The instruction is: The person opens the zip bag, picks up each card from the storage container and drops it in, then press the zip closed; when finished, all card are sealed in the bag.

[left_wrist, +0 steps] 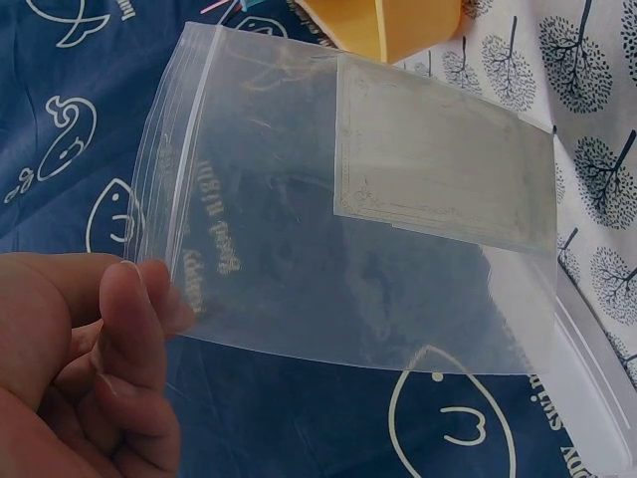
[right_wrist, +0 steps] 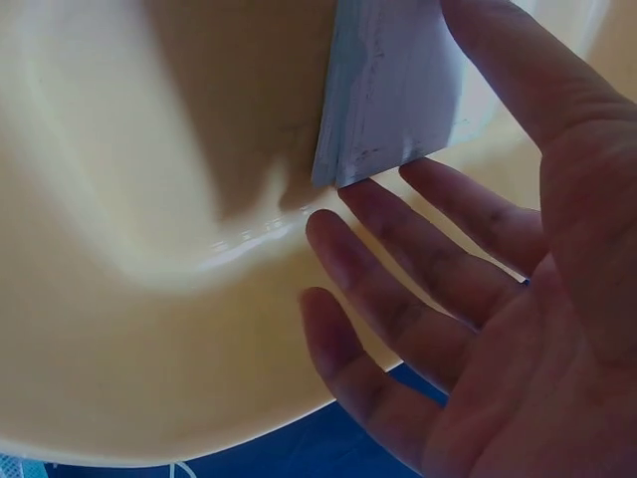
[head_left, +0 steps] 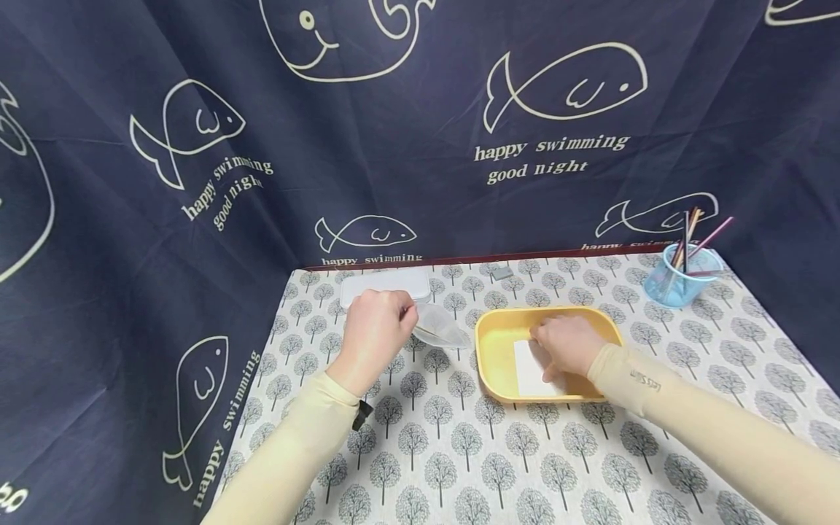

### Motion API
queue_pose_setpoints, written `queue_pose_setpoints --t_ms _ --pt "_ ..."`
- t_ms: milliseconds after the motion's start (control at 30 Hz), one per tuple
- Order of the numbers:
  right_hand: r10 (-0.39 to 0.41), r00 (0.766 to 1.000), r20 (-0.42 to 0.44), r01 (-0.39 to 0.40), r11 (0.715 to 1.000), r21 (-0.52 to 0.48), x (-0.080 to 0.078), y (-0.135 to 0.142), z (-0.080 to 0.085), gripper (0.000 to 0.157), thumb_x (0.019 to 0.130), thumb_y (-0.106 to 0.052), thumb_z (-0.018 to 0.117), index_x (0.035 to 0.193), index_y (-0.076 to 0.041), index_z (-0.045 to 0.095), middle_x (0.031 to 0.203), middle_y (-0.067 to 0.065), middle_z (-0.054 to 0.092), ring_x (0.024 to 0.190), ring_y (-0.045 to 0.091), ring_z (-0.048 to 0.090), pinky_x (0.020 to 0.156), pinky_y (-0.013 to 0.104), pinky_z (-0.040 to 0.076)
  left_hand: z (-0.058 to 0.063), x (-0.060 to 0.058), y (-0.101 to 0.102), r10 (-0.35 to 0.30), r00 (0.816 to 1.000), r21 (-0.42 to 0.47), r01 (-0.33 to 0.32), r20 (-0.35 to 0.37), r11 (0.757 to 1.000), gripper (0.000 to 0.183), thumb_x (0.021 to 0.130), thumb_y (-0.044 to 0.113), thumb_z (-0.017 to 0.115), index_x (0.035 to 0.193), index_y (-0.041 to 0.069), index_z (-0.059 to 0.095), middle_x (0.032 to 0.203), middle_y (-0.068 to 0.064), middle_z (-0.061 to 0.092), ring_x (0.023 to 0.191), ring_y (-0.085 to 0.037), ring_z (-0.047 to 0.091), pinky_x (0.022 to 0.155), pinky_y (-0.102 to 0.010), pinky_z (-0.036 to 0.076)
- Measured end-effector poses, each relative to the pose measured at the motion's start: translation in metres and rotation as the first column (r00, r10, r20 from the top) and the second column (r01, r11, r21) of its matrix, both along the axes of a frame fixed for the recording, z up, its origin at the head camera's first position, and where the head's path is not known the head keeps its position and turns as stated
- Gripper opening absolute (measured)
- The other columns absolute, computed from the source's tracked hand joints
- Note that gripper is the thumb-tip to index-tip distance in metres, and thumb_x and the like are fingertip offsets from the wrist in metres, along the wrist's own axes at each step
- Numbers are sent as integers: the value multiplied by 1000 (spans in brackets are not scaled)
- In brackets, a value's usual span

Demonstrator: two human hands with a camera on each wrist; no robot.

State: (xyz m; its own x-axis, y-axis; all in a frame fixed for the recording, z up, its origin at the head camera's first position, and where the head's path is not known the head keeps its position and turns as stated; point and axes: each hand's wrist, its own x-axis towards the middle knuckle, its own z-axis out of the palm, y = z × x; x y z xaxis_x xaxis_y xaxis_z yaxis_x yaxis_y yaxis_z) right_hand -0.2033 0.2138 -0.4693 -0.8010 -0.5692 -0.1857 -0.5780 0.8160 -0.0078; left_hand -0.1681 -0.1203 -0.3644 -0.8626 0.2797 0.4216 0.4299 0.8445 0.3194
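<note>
My left hand pinches a clear zip-lock bag near its zip edge, between thumb and fingers. Inside that bag lies a flat, pale rectangular piece like a card, at the end away from the zip. In the head view the bag hangs left of a yellow basin. My right hand reaches into the basin, its fingers spread and loosely extended. In the right wrist view, fingertips touch the edge of a stack of white cards or paper, with the thumb beside the stack's upper part.
A white, flat, rounded box lies behind the left hand. At the back right stands a blue cup holding several pens or sticks. A small grey item rests near the back edge of the tree-patterned tablecloth. Dark blue curtains hang behind.
</note>
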Motion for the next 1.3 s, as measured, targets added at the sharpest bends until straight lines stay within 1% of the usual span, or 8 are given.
queue_pose_setpoints --t_ms 100,300,500,600,767,900,1033,1300 --pt "-3 1000 -20 3 1000 9 0 0 0 64 57 -48 96 98 -7 67 83 4 66 71 22 63 65 39 59 0 0 0 0 1000 -1 0 0 1000 17 89 5 71 74 12 76 60 4 66 48 -8 51 50 -27 46" --pt "8 994 -109 -10 1000 -16 2 1 -4 83 51 -49 98 109 -2 62 88 10 67 70 26 65 58 39 57 1 1 1 -18 1000 0 18 -17 1000 14 89 4 70 79 10 78 64 2 70 49 -8 52 50 -27 47" --pt "-36 995 -88 30 997 -72 2 2 -2 87 57 -39 99 123 2 62 97 15 72 76 30 70 62 41 59 0 1 0 -12 1000 0 12 -10 1000 14 88 3 70 80 10 79 64 2 70 49 -8 53 52 -28 48" --pt "-55 996 -69 48 994 -100 3 4 1 69 62 -33 99 115 0 68 91 10 72 73 26 69 64 41 60 -1 2 0 -5 1000 1 5 -1 1000 14 89 4 70 79 10 78 64 2 69 49 -8 53 51 -27 48" --pt "-70 997 -35 64 987 -150 3 8 10 32 70 -22 95 84 -12 69 76 -3 66 65 15 63 63 36 58 0 3 -1 -2 1000 6 2 3 1000 16 89 4 70 75 11 76 61 4 66 49 -8 52 50 -27 46" --pt "-83 997 3 82 973 -214 1 14 17 21 77 -13 90 80 -14 70 73 -6 66 63 12 60 64 37 57 1 2 0 -7 1000 8 7 0 1000 16 89 4 70 75 11 76 60 4 65 49 -8 51 50 -27 45" --pt "-62 993 102 88 959 -269 -2 22 25 16 82 -7 83 79 -14 70 74 -6 66 66 12 59 67 39 57 1 2 1 -10 1000 8 10 -6 1000 15 88 3 70 77 10 77 62 3 68 49 -8 52 51 -28 46" --pt "-17 971 240 85 957 -278 -4 28 47 10 86 -10 81 82 -14 74 79 -8 68 73 11 61 75 40 57 2 1 1 -8 1000 4 8 -12 1000 16 88 3 70 76 11 77 60 4 65 49 -9 51 50 -28 46"
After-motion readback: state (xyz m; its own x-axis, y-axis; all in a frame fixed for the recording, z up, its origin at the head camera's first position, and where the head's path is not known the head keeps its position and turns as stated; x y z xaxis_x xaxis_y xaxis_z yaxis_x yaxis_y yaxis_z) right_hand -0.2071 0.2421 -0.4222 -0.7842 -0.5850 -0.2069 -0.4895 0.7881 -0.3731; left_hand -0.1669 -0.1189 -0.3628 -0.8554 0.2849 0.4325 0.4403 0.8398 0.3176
